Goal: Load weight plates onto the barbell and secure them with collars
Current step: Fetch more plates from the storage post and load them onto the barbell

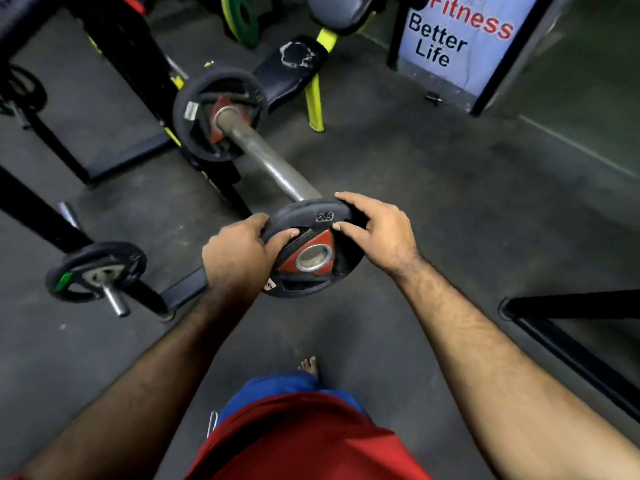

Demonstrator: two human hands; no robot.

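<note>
A round black rubber plate point(313, 249) marked 2.5, with a red centre and steel-ringed hole, sits at the near end of the dull grey barbell sleeve point(266, 157). The left hand point(239, 256) curls round its left rim; the right hand point(375, 230) pinches its upper right edge. A matching plate point(220, 114) sits farther up the sleeve.

1. Between your hands, the small plate point(313, 249) looks matt black rubber with a shiny metal centre ring.
2. Beyond your grip, the barbell sleeve point(266, 157) is dull, scuffed grey metal.
3. Below it, the floor point(433, 188) looks rough and matt.
</note>
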